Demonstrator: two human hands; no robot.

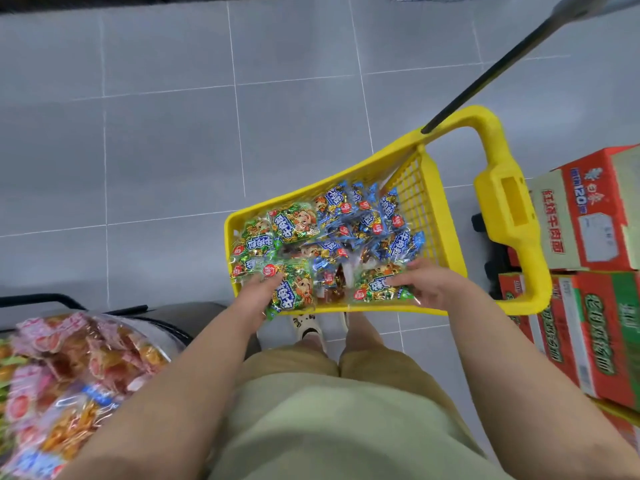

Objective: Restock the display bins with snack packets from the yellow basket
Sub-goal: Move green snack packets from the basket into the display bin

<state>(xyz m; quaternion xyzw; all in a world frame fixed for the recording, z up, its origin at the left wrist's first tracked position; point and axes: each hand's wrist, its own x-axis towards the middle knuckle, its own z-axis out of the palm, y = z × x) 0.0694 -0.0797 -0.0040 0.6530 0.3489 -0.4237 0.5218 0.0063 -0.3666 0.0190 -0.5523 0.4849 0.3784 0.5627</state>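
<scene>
A yellow basket (349, 181) stands on the grey tiled floor in front of me, filled with several green and blue snack packets (346, 233). My left hand (258, 296) reaches into its near left corner and grips a green packet (294, 291). My right hand (427, 284) is at the near right side, its fingers closed on another green packet (379, 285). A display bin (69, 368) at the lower left holds pink and orange snack packets.
The basket's yellow handle (512, 216) and a black pull rod (485, 81) stick out to the right. Stacked red and green cartons (588, 271) stand on the floor at the right. My feet (310, 329) are just below the basket. Open grey floor lies ahead and left.
</scene>
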